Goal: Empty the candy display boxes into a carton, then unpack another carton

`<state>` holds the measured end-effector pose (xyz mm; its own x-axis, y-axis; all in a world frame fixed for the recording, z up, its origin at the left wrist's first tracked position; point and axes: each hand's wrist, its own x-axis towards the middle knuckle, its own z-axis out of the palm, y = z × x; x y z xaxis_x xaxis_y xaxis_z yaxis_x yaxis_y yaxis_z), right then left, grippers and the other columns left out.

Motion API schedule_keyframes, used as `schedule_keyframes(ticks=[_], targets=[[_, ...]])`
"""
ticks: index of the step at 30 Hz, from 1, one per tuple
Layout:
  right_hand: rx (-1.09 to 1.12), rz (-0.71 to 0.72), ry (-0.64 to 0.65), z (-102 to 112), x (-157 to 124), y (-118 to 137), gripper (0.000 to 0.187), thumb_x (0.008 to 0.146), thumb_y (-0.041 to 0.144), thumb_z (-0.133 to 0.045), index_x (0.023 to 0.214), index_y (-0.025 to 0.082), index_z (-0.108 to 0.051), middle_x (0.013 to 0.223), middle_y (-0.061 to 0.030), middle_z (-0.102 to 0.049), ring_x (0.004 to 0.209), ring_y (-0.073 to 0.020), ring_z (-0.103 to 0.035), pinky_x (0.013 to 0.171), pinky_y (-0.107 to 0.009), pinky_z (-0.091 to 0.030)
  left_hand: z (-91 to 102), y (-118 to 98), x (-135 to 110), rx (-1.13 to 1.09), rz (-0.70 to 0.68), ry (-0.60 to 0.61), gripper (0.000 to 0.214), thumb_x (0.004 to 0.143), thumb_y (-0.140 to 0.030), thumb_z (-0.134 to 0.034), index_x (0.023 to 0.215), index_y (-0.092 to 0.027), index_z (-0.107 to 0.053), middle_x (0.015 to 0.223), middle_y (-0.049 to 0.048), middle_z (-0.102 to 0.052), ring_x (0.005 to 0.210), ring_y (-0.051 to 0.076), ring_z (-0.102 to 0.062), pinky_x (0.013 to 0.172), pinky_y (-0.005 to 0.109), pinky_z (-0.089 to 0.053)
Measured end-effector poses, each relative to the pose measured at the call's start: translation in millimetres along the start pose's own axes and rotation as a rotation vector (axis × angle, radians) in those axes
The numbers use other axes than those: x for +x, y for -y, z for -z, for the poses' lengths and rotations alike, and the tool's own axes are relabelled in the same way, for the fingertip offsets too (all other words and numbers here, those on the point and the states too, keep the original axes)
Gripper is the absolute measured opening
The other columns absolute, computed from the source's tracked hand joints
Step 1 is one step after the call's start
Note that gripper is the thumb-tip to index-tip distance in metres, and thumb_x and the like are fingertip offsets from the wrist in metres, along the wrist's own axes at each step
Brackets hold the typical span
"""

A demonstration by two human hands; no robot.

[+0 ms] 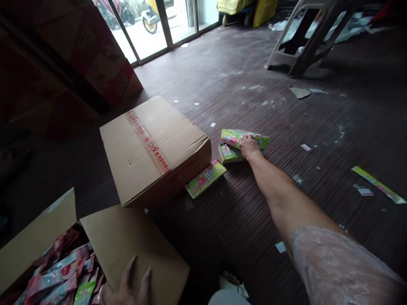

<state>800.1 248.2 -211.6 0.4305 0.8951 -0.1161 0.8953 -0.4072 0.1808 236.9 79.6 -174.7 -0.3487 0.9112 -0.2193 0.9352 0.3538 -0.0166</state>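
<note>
My right hand (249, 145) reaches out over the floor with its fingers closed on the upper of two small green display boxes. This upper green box (229, 137) lies slightly askew on the lower green box (230, 154). Low in the view, my left hand (125, 286) rests with fingers apart on a flap (133, 241) of an open cardboard carton. Inside that carton lie many pink and red wrapped packets (60, 271), one of them green. A flat green and pink printed piece (206, 178) lies on the floor between the green boxes and a taped carton.
The taped carton (152, 144) with red-printed tape stands ahead on the left. Large stacked cartons (92, 51) rise behind it. A plastic stool (302, 38) stands at the far right. Paper scraps and a green strip (378, 184) lie on the dark floor (280, 114). Glass doors are at the back.
</note>
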Motion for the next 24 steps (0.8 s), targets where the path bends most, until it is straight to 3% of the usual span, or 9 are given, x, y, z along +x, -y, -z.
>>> schedule_keyframes(ticks=[4,7,11,17,24], targets=[[-0.097,0.230,0.185,19.6,-22.6,-16.9,0.033,0.082,0.011,-0.052,0.111,0.005,-0.067,0.118,-0.0212,-0.059,0.112,-0.0308,-0.051,0.088,-0.039,-0.049,12.9,-13.9,-6.4,0.043,0.007,0.032,0.071,0.081,-0.067,-0.038,0.138,-0.027,-0.053,0.112,0.0161,-0.044,0.118,0.044,-0.045,0.092,0.055,-0.045],[-0.105,0.288,0.249,33.3,-52.3,-18.1,0.028,0.079,0.017,-0.060,0.103,0.010,-0.072,0.109,-0.0173,-0.063,0.105,-0.0288,-0.056,0.085,-0.037,-0.050,24.6,-29.9,-14.5,0.016,0.024,0.027,0.071,0.082,-0.068,-0.033,0.136,-0.027,-0.054,0.112,0.0161,-0.042,0.121,0.043,-0.042,0.091,0.055,-0.046],[-0.079,0.332,0.260,27.5,-131.2,-10.1,0.034,0.078,0.026,-0.061,0.109,0.015,-0.070,0.111,-0.0159,-0.063,0.101,-0.0290,-0.058,0.078,-0.036,-0.052,37.1,-45.1,-25.9,-0.069,0.007,-0.023,0.068,0.083,-0.066,-0.033,0.134,-0.028,-0.056,0.115,0.0169,-0.041,0.125,0.044,-0.039,0.092,0.058,-0.045],[0.147,0.305,0.180,16.8,-263.2,-22.8,0.056,0.074,0.018,-0.054,0.130,0.023,-0.059,0.118,-0.0134,-0.058,0.105,-0.0281,-0.053,0.075,-0.035,-0.052,42.4,-50.9,-29.7,-0.093,0.039,0.004,0.063,0.084,-0.059,-0.039,0.133,-0.025,-0.058,0.121,0.0192,-0.039,0.125,0.044,-0.038,0.095,0.060,-0.041],[0.454,0.464,0.178,39.2,-353.3,-20.5,0.072,0.065,0.014,-0.057,0.135,0.030,-0.056,0.133,-0.0100,-0.053,0.121,-0.0278,-0.047,0.086,-0.037,-0.053,45.7,-53.2,-32.4,-0.121,0.025,0.017,0.061,0.084,-0.057,-0.042,0.134,-0.025,-0.056,0.126,0.0214,-0.037,0.129,0.045,-0.034,0.097,0.062,-0.037]])
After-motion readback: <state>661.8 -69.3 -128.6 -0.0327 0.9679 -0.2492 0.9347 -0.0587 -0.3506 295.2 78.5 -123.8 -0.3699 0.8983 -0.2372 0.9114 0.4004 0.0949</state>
